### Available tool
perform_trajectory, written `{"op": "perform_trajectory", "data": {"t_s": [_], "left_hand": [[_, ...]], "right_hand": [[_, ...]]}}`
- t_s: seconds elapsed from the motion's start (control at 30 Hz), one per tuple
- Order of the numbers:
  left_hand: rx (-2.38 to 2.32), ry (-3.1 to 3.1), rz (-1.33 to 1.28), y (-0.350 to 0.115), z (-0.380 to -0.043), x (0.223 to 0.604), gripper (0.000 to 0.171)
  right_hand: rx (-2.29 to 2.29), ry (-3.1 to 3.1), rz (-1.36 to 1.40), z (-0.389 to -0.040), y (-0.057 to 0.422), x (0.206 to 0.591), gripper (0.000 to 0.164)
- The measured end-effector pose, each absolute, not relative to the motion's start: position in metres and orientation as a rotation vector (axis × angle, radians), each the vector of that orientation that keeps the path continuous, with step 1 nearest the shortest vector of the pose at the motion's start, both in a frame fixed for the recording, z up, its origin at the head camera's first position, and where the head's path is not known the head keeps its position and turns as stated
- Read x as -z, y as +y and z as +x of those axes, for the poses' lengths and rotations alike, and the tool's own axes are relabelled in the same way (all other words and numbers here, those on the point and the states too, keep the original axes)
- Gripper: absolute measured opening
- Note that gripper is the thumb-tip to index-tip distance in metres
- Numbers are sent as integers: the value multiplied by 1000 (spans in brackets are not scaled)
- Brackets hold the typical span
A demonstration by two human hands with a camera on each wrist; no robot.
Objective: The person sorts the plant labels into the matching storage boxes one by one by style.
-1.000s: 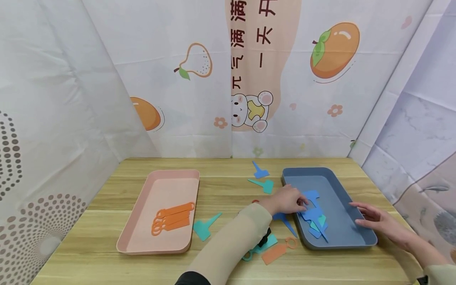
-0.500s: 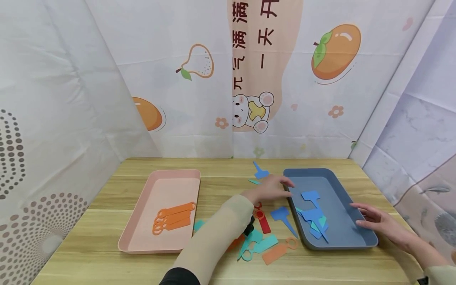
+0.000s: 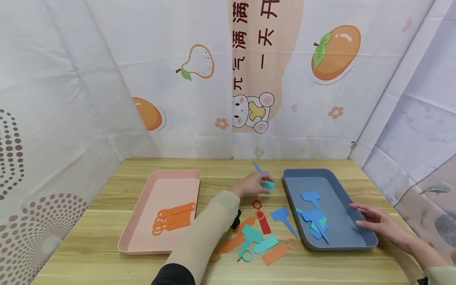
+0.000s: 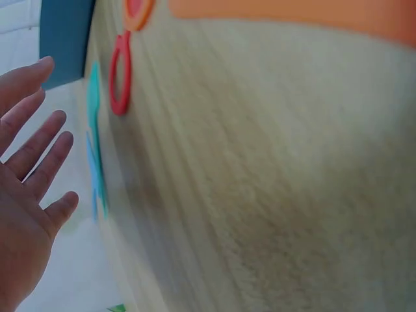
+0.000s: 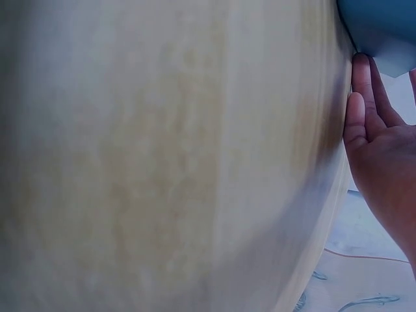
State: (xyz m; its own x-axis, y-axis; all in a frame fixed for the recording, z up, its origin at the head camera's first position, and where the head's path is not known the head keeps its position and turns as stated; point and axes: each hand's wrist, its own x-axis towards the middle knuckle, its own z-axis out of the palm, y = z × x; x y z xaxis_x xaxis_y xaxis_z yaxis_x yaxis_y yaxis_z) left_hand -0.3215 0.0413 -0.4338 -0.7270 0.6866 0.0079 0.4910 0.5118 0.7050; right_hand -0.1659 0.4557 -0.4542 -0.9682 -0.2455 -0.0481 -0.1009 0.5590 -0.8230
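Observation:
In the head view, my left hand (image 3: 251,184) hovers over a teal T-shaped plant label (image 3: 268,186) at the back middle of the table. The left wrist view shows its fingers spread, apart from the teal label (image 4: 94,110) lying on the wood. Just behind is a blue T-shaped label (image 3: 258,168), partly hidden by the hand. My right hand (image 3: 386,228) rests its fingertips against the right side of the blue-grey tray (image 3: 320,182). In that tray lie several blue labels (image 3: 312,215) and teal ones, overlapping.
A pink tray (image 3: 172,186) on the left holds several orange ring-ended tags (image 3: 174,216). Between the trays are scattered a red tag (image 3: 265,225), a blue label (image 3: 281,213), teal pieces (image 3: 252,234) and orange tags (image 3: 275,254). A printed curtain (image 3: 199,103) hangs behind the table.
My left hand has moved from above the blue-grey tray leftward and back to the teal label, leaving a blue label in the tray. My right hand has stayed at the tray's side.

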Motion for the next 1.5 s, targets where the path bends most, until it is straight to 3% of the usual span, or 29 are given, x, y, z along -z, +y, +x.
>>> {"op": "perform_trajectory", "data": {"t_s": [0.47,1.1,1.5], "left_hand": [[-917,2481,962,40,-327,445,58],[-798,2603,1018,52,-328,447,39],[-1044,2469,925,50,-326,446,33]], "right_hand": [[1395,2619,-321,-169,455,455,48],[1391,2626,-323,-167,456,454,48],[1363,2636,-287,-165,456,452,49]]}}
